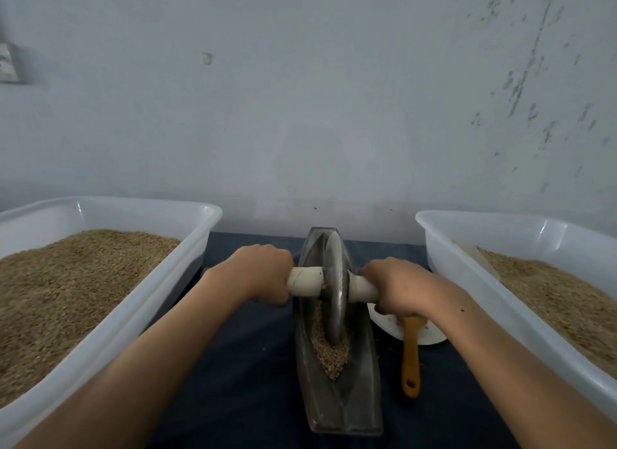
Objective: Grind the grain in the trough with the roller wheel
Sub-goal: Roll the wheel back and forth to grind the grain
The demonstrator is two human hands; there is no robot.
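- Head view is showing the grinding step under way: the roller wheel (335,285) is standing upright in the metal trough (337,395), its rim sitting in the groove toward the trough's middle.
- Left hand (263,273) is curling round the white-wrapped handle (305,281) on its own side of the wheel; right hand (397,286) is wrapping the matching stub on the other side, so both hands are clamped on the axle, one each side of the disc.
- Grain (330,351) is lying in the groove, heaped mostly at the near side of the wheel and tapering to a point toward the near tip (whether any lies beyond the wheel is hidden by the disc).
- Much of that grain is looking coarse, so by my judgement the grinding is not finished.
- Next move, as I judge it, is calling for a roll toward the person, through the near heap, with even downward pressure from both hands so the disc is not tilting or climbing the groove wall.
- Care is needed near the tip, where the groove is narrowing and grain could be spilling onto the dark cloth (240,365).
- Beside the trough are waiting an orange-handled brush (411,355) on a white plate (430,335), just under the right wrist, and two white tubs of grain, one left (140,315) and one right (500,298).
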